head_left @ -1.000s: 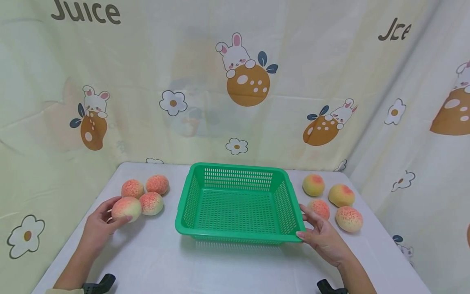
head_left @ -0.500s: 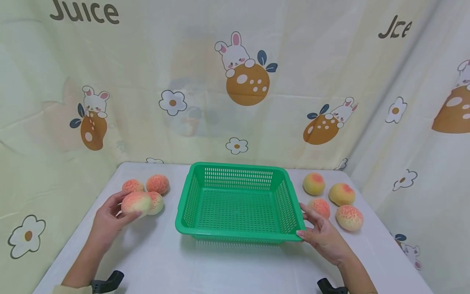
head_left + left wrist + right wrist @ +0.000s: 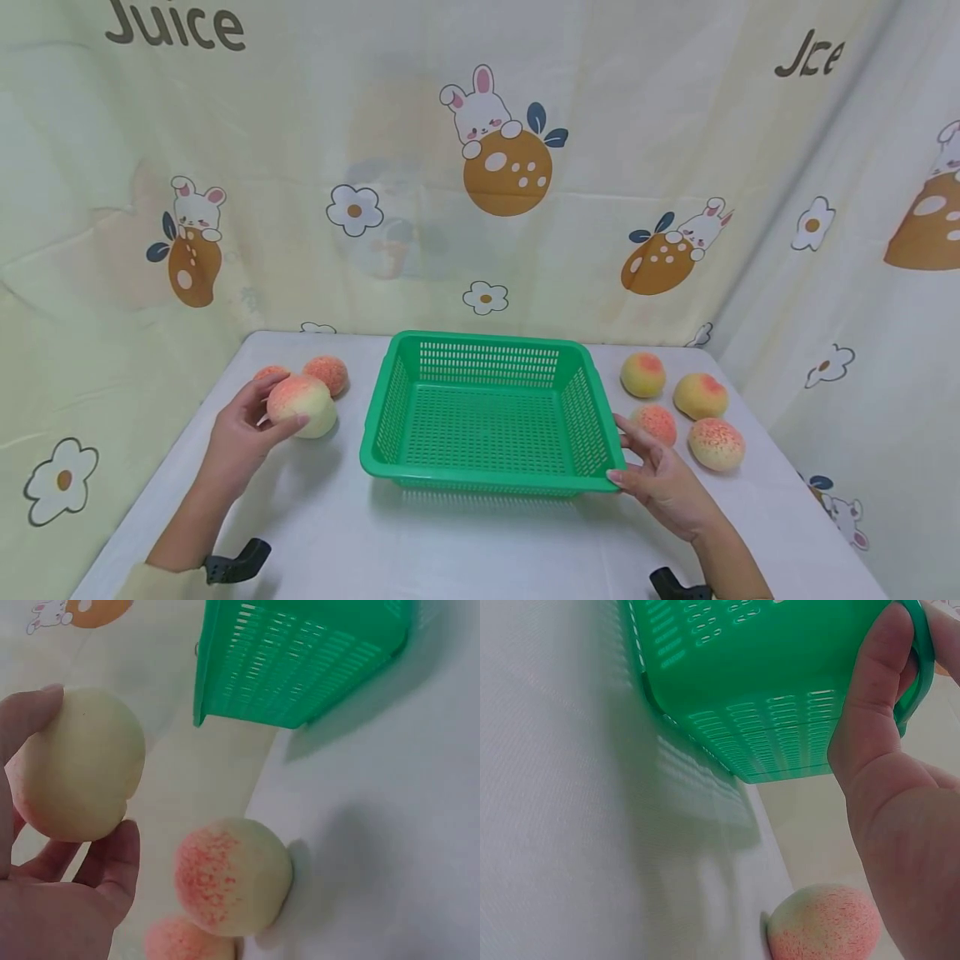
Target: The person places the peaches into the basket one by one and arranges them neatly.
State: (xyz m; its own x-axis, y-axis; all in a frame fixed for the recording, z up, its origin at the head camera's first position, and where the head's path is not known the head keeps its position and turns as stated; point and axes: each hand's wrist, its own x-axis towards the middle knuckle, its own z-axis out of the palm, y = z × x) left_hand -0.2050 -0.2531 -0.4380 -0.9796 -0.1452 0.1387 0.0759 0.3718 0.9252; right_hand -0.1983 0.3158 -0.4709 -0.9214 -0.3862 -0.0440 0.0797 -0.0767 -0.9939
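Observation:
My left hand [image 3: 243, 429] grips a pale yellow and pink peach [image 3: 291, 403] between thumb and fingers, raised off the table in the left wrist view. Behind it sit several more peaches, among them a speckled one [image 3: 234, 876] half covered by the held fruit in the head view and a coral one [image 3: 327, 374]. A green plastic basket [image 3: 491, 481] stands mid-table with nothing inside. My right hand [image 3: 663, 485] pinches the rim at its near right corner, thumb on the outside in the right wrist view [image 3: 877, 682].
Right of the basket lie two yellow peaches, one [image 3: 642, 375] at the back and another [image 3: 701, 396] beside it, plus two pinker ones, one [image 3: 655, 425] close to my right hand and one [image 3: 717, 444] farther right. A printed curtain [image 3: 405, 267] hangs behind the white table [image 3: 480, 550].
My left hand has moved right and slightly up with the peach, which now overlaps the speckled peach behind it. The right hand and basket have stayed in place.

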